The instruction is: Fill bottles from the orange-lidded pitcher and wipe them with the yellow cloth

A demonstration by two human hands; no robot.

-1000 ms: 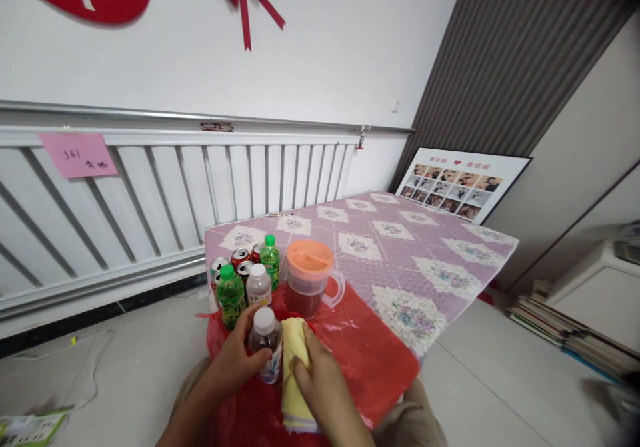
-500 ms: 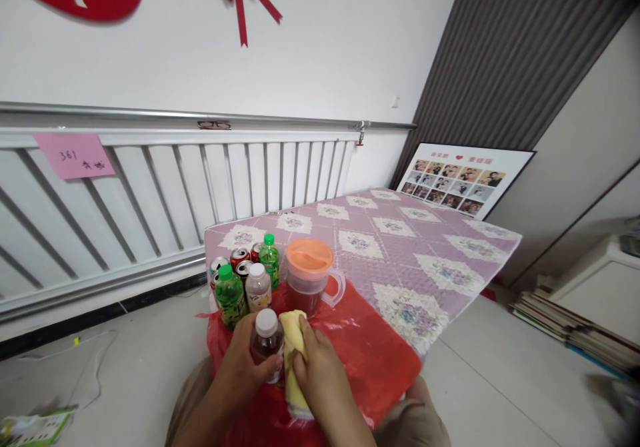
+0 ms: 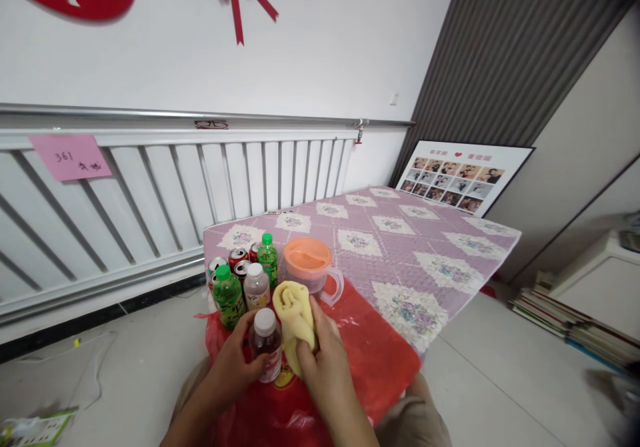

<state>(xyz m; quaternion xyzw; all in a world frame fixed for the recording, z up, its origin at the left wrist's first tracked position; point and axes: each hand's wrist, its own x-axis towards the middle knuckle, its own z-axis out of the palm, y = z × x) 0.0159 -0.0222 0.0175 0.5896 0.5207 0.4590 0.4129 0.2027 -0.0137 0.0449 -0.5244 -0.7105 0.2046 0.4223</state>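
Note:
My left hand [image 3: 235, 360] is curled around a clear plastic bottle [image 3: 270, 354] with a white cap and dark contents, which stands upright on a red plastic bag [image 3: 370, 347]. In my right hand [image 3: 325, 354] is a folded yellow cloth [image 3: 295, 307], gripped between thumb and fingers just right of the bottle. Beyond the cloth stands a clear pitcher [image 3: 306, 260] with an orange lid, its lower part hidden. Behind my left hand are a white-capped bottle [image 3: 257, 287] and a green bottle [image 3: 229, 297]; another green bottle [image 3: 269, 260] stands farther back.
Several opened drink cans [image 3: 239, 256] cluster among the bottles at the table's left end. A lilac floral cloth [image 3: 390, 247] covers the table. A radiator [image 3: 225, 174] runs along the wall, and a photo board [image 3: 460, 177] leans at the far end.
My right hand has raised and tilted the yellow cloth, so its rolled end now shows and covers part of the pitcher. My left hand has loosened slightly and stays at the bottle.

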